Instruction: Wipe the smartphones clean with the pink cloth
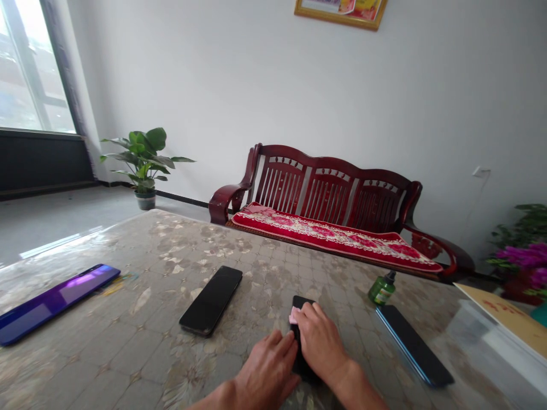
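Patterned table [149, 347]: glossy floral-and-tile top across the foreground, in a white-walled room lit by a window [36, 74] at the left of my view.
Black phone [304, 364]: lying on the table, low and right of center in the camera feed, partly covered by two bare hands; I cannot tell whether its screen or its back faces up.
Right hand [321, 341]: fingers curled down, gripping a small pink cloth [294, 316] against the phone near its far end.
Left hand [269, 367]: fingers bent, fingertips at the phone's left edge beside the right hand; whether it grips the phone, I cannot tell.
Second phone [211, 302]: black, lying flat left of the hands, apart from them.
Blue-purple phone [60, 304]: flat at the table's far left, window light shining on it.
Blue-edged phone [413, 346]: dark-topped, lying right of the hands.
Green bottle [382, 290]: upright, dark-capped, just beyond that phone's far end.
Clear box [491, 347]: at the right edge, a yellowish sheet [504, 316] on top.
Wooden bench [329, 188]: dark red, beyond the table, its seat under a red floral cover [333, 232].
Potted plant [145, 154]: broad-leaved, on the floor to the left.
Purple flowers [523, 259]: far right.
Framed picture [342, 12]: on the wall [239, 74] above the bench, cropped by my view.
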{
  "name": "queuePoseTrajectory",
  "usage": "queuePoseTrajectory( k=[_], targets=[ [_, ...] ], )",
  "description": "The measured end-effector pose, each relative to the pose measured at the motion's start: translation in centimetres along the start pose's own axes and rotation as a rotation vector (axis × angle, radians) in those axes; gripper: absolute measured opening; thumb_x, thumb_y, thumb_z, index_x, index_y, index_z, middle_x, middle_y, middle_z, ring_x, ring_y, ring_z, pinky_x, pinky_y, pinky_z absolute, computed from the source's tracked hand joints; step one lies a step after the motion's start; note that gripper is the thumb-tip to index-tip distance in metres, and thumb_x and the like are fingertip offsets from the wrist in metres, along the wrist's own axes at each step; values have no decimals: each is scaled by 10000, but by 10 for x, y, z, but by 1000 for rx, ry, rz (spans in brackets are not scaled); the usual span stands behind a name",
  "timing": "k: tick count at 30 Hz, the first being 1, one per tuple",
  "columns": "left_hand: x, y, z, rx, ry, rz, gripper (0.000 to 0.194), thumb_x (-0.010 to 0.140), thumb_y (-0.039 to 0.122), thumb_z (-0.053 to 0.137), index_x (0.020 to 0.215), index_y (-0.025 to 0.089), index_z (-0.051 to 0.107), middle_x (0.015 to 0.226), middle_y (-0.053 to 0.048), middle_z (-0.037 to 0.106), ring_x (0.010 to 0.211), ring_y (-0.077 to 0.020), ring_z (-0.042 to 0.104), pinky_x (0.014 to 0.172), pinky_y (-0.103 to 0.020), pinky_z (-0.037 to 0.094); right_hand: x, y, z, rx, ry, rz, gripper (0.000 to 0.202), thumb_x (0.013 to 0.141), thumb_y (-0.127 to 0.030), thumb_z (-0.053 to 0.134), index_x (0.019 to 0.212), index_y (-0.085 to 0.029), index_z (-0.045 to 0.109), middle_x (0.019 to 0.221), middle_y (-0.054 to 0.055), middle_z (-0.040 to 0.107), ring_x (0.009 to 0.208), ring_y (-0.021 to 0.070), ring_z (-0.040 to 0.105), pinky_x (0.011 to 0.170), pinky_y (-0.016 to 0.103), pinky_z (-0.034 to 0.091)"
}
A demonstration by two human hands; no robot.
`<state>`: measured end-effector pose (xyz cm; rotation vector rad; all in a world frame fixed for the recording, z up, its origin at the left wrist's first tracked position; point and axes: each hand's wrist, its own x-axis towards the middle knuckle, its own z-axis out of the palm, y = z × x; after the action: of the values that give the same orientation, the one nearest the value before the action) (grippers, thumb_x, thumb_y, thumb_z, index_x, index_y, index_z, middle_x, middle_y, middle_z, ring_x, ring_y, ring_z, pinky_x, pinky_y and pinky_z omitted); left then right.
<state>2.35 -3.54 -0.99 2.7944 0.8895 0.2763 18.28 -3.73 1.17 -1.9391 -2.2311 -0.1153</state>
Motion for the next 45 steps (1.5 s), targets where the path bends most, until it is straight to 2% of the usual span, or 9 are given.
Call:
queuePoseTrajectory(
  k=[4,10,20,28,38,45],
  targets=[
    [-1,-1,2,17,3,3,355,931,383,588,1200,152,592,1229,-97,606,1076,-273,542,972,-384,450,4,5,0,17,0,9,304,946,-111,431,1026,-251,689,1001,33,644,986,194,534,838,269,385],
    [-1,-2,2,22,5,26,373,956,387,541,1246,153,571,1262,-106,600,1105,-268,536,997,-375,432,22,12,2,-22,14,42,329,932,-84,427,1065,-231,688,1026,50,651,1012,203,529,867,276,386],
    [-1,-1,2,9,2,1,369,935,397,573,1212,154,590,1231,-107,605,1089,-280,539,981,-393,446,-1,4,-2,16,6,-8,290,938,-111,439,999,-246,688,998,33,643,980,195,542,821,274,389],
    [-3,-3,4,9,3,16,414,953,394,532,1285,147,544,1293,-111,580,1135,-286,523,1016,-400,424,18,12,3,-18,21,38,315,946,-111,426,1065,-244,686,1016,45,649,1015,207,528,852,281,386],
    [-1,0,2,-24,0,-22,342,917,375,596,1193,173,593,1201,-93,611,1062,-269,544,968,-382,451,2,-1,-3,12,-8,-5,281,940,-122,442,1017,-248,681,1013,31,643,984,197,535,805,278,396],
    [-2,-1,3,-11,9,-11,381,924,376,588,1239,162,568,1254,-91,592,1102,-277,531,997,-394,441,21,3,-1,-5,11,13,292,945,-110,437,1023,-237,689,1017,41,649,995,197,536,818,277,392]
  ],
)
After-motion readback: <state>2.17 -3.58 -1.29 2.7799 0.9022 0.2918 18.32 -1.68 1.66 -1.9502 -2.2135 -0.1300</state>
